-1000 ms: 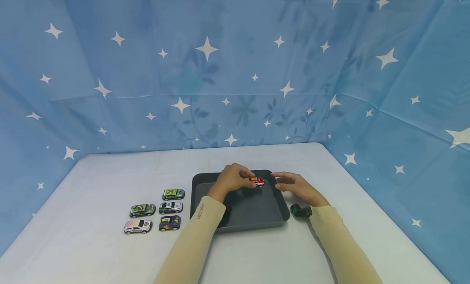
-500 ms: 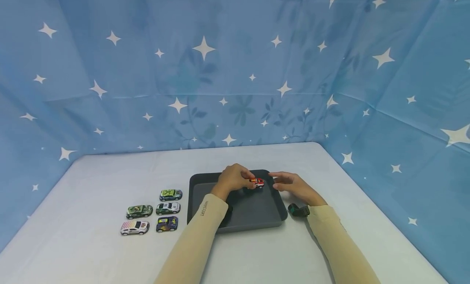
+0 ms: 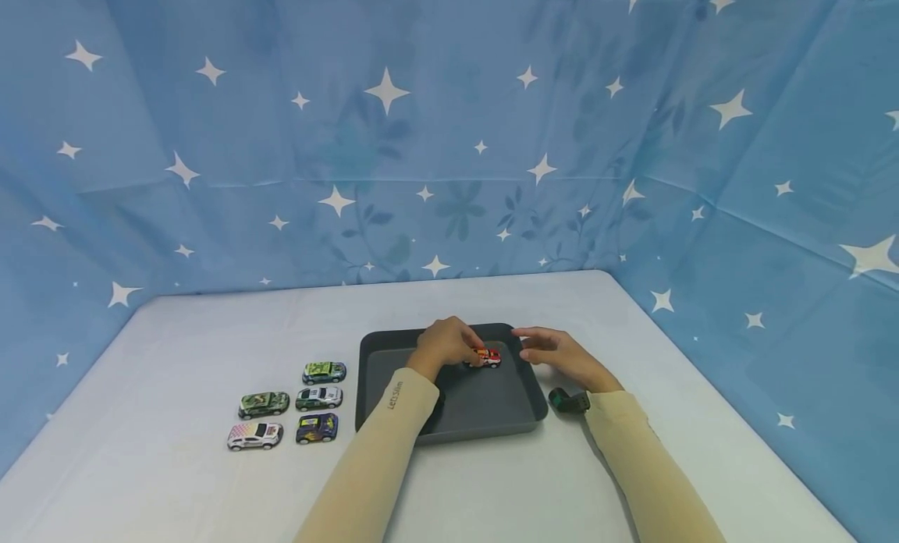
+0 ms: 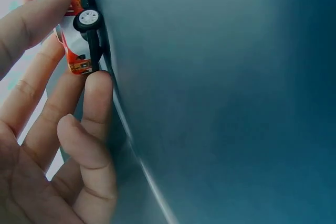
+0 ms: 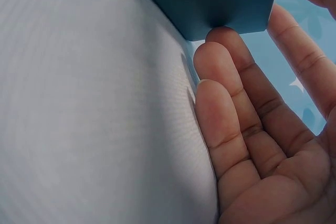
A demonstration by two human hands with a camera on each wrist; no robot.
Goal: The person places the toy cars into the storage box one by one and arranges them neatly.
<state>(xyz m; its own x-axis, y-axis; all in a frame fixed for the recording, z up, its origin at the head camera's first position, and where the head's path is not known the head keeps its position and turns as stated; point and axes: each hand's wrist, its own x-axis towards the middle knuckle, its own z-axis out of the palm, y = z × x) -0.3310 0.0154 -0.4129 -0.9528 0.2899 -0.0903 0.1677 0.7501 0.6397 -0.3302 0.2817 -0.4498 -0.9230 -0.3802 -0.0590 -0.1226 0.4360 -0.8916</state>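
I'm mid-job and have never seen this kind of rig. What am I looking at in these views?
There's no machine here: a person works bare-handed. The wide picture is taken from the head, looking forward and down; the two close-ups are taken from each wrist. On the white table lies a dark tray, with five toy cars to its left. The left hand holds a red-and-white toy car at the tray's floor; whether it touches is unclear. The right hand is at the tray's far right corner, holding no car.
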